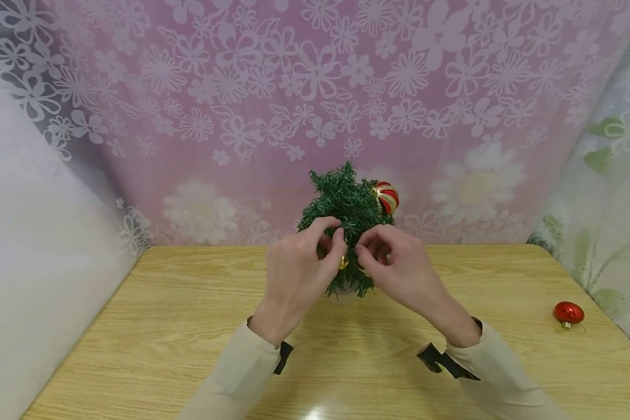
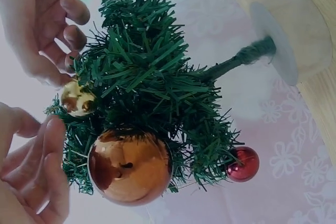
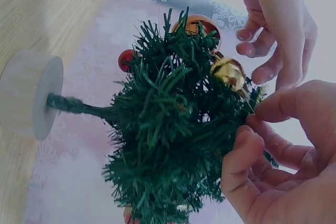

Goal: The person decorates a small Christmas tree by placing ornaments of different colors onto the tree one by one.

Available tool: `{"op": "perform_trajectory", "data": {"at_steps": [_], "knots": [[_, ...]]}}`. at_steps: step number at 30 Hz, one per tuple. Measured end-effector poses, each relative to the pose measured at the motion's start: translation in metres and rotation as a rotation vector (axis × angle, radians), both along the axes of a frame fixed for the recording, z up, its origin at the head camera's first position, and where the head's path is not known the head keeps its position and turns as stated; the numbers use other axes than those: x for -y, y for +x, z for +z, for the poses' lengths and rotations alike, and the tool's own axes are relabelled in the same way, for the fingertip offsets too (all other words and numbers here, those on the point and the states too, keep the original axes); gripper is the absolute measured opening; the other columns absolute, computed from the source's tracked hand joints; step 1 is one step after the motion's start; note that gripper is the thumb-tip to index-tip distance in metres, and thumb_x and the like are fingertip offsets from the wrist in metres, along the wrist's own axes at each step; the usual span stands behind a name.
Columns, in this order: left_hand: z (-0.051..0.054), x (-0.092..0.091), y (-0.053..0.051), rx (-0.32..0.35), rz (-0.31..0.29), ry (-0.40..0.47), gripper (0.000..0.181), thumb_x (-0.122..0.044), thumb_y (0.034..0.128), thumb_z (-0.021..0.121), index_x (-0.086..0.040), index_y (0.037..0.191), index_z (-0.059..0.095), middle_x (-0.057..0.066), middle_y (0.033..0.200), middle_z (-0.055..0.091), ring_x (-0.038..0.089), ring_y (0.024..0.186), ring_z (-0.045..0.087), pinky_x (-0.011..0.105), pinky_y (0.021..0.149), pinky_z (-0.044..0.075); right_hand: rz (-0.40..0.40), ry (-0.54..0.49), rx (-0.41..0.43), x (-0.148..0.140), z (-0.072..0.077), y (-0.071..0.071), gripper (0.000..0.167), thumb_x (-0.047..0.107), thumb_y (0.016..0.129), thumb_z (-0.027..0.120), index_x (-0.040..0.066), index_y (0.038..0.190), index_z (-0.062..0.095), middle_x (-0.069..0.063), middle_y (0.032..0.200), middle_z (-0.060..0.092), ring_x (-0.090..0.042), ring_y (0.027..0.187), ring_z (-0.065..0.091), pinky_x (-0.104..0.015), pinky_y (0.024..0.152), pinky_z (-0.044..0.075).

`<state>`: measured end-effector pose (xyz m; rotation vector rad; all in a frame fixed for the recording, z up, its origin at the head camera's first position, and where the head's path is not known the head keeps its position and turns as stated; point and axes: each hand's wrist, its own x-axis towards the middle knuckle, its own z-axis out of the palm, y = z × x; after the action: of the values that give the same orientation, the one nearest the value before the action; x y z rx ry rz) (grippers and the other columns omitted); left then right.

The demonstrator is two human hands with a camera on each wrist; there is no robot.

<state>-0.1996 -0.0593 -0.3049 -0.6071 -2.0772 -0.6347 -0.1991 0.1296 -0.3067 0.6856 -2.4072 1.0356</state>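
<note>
A small artificial Christmas tree (image 1: 346, 192) stands on a pale round base (image 2: 275, 51), with both hands at its near side. A shiny gold bauble (image 3: 228, 73) hangs near the treetop, between the hands. My right hand (image 1: 404, 262) pinches a thin thread (image 3: 251, 109) beside that bauble with thumb and fingertips. My left hand (image 1: 296, 259) hovers close to the bauble, fingers loosely bent, thumb and forefinger apart. Also on the tree are a large copper bauble (image 2: 130, 166), a small red bauble (image 2: 242, 163) and a red-and-gold striped ornament (image 1: 387, 198).
A red ornament (image 1: 569, 312) with a gold cap lies on the right of the wooden table (image 1: 189, 326). Behind the tree hangs a pink floral curtain (image 1: 294, 87). A white surface (image 1: 42, 221) rises along the left edge, and a leaf-patterned cloth (image 1: 614, 204) borders the right.
</note>
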Motion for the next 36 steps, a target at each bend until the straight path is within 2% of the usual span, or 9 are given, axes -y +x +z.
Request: {"op": "perform_trajectory", "data": {"at_steps": [4, 8, 10, 12, 16, 20, 28, 36], "knots": [[-0.002, 0.001, 0.001, -0.138, -0.011, -0.022, 0.018, -0.018, 0.0982, 0.064, -0.013, 0.110, 0.077, -0.003, 0.082, 0.075, 0.006, 0.058, 0.062, 0.018, 0.046, 0.042, -0.006, 0.005, -0.006, -0.010, 0.002, 0.005, 0.007, 0.009, 0.097, 0.067, 0.015, 0.099, 0.070, 0.004, 0.084, 0.064, -0.007, 0.071, 0.055, -0.024, 0.058, 0.045], [-0.005, 0.000, 0.002, -0.203, 0.019, -0.130, 0.024, -0.022, 0.0968, 0.067, -0.016, 0.117, 0.077, 0.003, 0.108, 0.074, 0.017, 0.086, 0.069, 0.029, 0.068, 0.056, -0.040, 0.023, -0.006, -0.024, 0.002, 0.010, 0.006, 0.010, 0.098, 0.067, 0.015, 0.099, 0.071, 0.003, 0.087, 0.065, -0.006, 0.074, 0.056, -0.024, 0.057, 0.046], [-0.007, -0.001, 0.003, -0.195, 0.042, -0.179, 0.027, -0.024, 0.0967, 0.068, -0.018, 0.122, 0.076, 0.005, 0.120, 0.071, 0.022, 0.101, 0.067, 0.036, 0.081, 0.057, -0.054, 0.031, 0.000, -0.032, 0.002, 0.012, 0.005, 0.012, 0.098, 0.068, 0.016, 0.099, 0.071, 0.003, 0.088, 0.066, -0.006, 0.075, 0.056, -0.023, 0.057, 0.047], [-0.010, -0.001, 0.004, -0.174, 0.069, -0.212, 0.029, -0.026, 0.0974, 0.067, -0.020, 0.125, 0.075, 0.006, 0.128, 0.068, 0.026, 0.110, 0.064, 0.041, 0.087, 0.055, -0.066, 0.033, 0.007, -0.040, 0.001, 0.014, 0.005, 0.012, 0.098, 0.068, 0.015, 0.100, 0.071, 0.003, 0.089, 0.067, -0.005, 0.075, 0.056, -0.023, 0.058, 0.048], [-0.015, 0.000, 0.007, -0.127, 0.094, -0.218, 0.030, -0.027, 0.0991, 0.065, -0.021, 0.128, 0.074, 0.007, 0.135, 0.066, 0.028, 0.115, 0.061, 0.044, 0.091, 0.052, -0.110, 0.037, 0.034, -0.058, -0.003, 0.018, 0.006, 0.014, 0.098, 0.069, 0.016, 0.103, 0.072, 0.002, 0.091, 0.068, -0.001, 0.077, 0.057, -0.021, 0.059, 0.048], [-0.017, 0.002, 0.008, -0.082, 0.088, -0.184, 0.032, -0.027, 0.0997, 0.064, -0.019, 0.130, 0.071, 0.008, 0.136, 0.065, 0.028, 0.119, 0.061, 0.046, 0.097, 0.051, -0.168, 0.064, 0.054, -0.078, -0.007, 0.020, 0.007, 0.015, 0.098, 0.069, 0.017, 0.104, 0.071, 0.001, 0.092, 0.068, 0.003, 0.078, 0.056, -0.019, 0.060, 0.048], [-0.021, 0.008, 0.010, -0.041, 0.076, -0.126, 0.038, -0.032, 0.0979, 0.066, -0.016, 0.132, 0.067, 0.011, 0.139, 0.062, 0.031, 0.124, 0.061, 0.050, 0.100, 0.050, -0.236, 0.133, 0.084, -0.112, -0.012, 0.019, 0.007, 0.021, 0.100, 0.067, 0.016, 0.104, 0.070, -0.001, 0.095, 0.069, 0.012, 0.081, 0.053, -0.020, 0.062, 0.049], [-0.025, 0.013, 0.010, 0.001, 0.114, -0.110, 0.048, -0.041, 0.0966, 0.067, -0.012, 0.134, 0.063, 0.012, 0.141, 0.060, 0.030, 0.125, 0.062, 0.051, 0.102, 0.051, -0.259, 0.195, 0.149, -0.139, -0.011, 0.018, 0.007, 0.024, 0.100, 0.067, 0.019, 0.104, 0.071, 0.000, 0.097, 0.069, 0.014, 0.083, 0.051, -0.020, 0.062, 0.049]]}}
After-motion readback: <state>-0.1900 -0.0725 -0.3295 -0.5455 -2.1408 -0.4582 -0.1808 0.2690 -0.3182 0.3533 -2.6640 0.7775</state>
